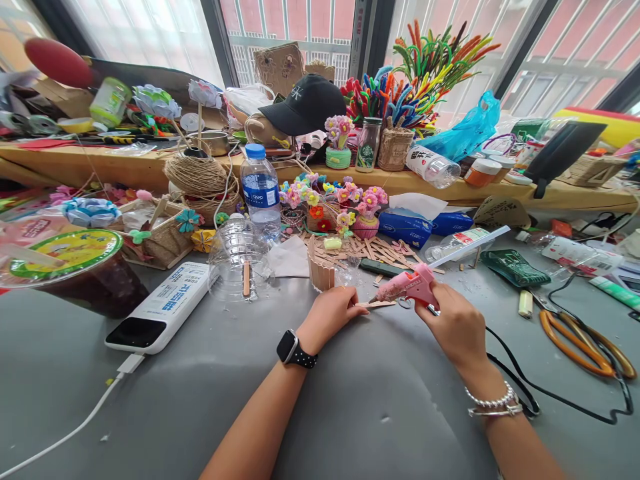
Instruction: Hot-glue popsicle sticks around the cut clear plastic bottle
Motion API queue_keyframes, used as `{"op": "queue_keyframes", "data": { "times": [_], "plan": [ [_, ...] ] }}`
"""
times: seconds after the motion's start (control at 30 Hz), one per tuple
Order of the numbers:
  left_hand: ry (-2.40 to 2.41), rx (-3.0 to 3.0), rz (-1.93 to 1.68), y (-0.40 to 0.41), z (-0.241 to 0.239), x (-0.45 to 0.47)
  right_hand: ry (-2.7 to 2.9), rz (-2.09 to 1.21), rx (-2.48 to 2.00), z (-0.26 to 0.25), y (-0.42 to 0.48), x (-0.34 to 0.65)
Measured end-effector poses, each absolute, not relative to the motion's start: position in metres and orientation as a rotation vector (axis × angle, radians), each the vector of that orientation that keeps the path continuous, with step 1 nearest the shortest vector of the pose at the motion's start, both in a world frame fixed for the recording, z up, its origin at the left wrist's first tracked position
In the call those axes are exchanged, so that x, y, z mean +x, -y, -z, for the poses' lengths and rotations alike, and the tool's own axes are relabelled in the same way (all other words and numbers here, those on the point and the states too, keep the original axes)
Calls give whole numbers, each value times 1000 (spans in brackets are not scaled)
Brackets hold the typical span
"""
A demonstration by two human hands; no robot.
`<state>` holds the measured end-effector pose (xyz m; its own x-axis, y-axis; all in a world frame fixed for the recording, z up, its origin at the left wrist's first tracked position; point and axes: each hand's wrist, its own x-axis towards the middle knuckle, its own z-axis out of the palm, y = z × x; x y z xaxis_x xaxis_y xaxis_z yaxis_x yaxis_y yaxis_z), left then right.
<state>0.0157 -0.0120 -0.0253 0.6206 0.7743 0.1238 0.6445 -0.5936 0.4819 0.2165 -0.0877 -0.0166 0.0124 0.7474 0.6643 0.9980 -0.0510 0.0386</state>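
Note:
My right hand [453,323] grips a pink hot glue gun [413,285] with a white glue stick [473,245] jutting from its back. The gun's nozzle meets or nearly meets a flat wooden craft stick [384,304] near the tabletop. Fingers of my left hand [333,313] are closed on the left end of that stick. Just behind my left hand stands a curved wall of joined craft sticks [321,272], partly hidden by the hand. A heap of loose craft sticks [395,253] lies beyond the glue gun.
On the left are a drink cup [90,273], a white power bank [165,307] and a clear plastic bottle piece [239,257]. Orange-handled scissors [583,340] and the black cord [560,400] lie at right. A wooden shelf [320,180] full of craft items runs along the back.

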Motion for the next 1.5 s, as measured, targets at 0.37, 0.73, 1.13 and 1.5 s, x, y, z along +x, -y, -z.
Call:
{"op": "queue_keyframes", "data": {
  "times": [0.37, 0.73, 1.13, 1.5],
  "plan": [
    [-1157, 2410, -418, 13, 22, 16, 1762, 772, -1879, 17, 88, 224],
    [-1148, 2408, -436, 13, 23, 17, 1783, 750, -1881, 18, 87, 225],
    [-1137, 2407, -452, 13, 23, 17, 1800, 717, -1895, 18, 88, 226],
    [-1125, 2392, -443, 13, 22, 16, 1801, 715, -1891, 17, 88, 225]
  ]
}}
